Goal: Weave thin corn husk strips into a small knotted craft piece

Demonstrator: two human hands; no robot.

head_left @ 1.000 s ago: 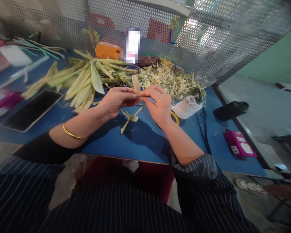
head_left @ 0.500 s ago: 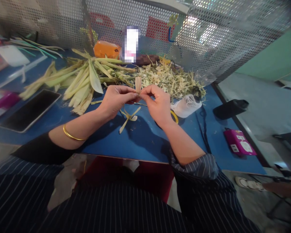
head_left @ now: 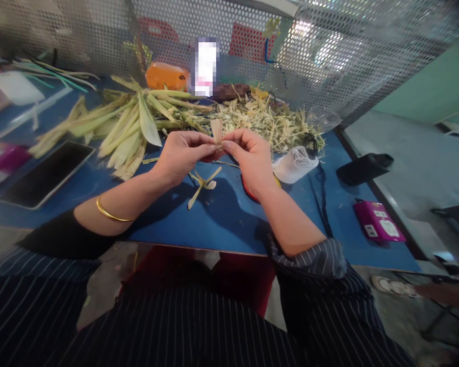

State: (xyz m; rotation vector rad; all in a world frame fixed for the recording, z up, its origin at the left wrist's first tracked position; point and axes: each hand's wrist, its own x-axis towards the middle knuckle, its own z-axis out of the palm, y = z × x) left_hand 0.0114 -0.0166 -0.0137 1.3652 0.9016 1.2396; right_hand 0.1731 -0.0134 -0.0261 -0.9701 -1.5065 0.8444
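Note:
My left hand and my right hand meet above the blue table, both pinching a short pale leaf strip that sticks up between the fingertips. Thin strips trail down from my hands toward a small knotted leaf piece lying on the table beneath them. A gold bangle sits on my left wrist. Behind my hands lies a bundle of long green leaves.
A heap of shredded leaf scraps lies at the back right, next to a white thread spool. A dark phone lies at left, a magenta box and a black object at right. Perforated metal screen stands behind.
My hands have shifted slightly up and closer together on the strip. The view has tilted a little, so a red-and-yellow ring under my right hand shows more.

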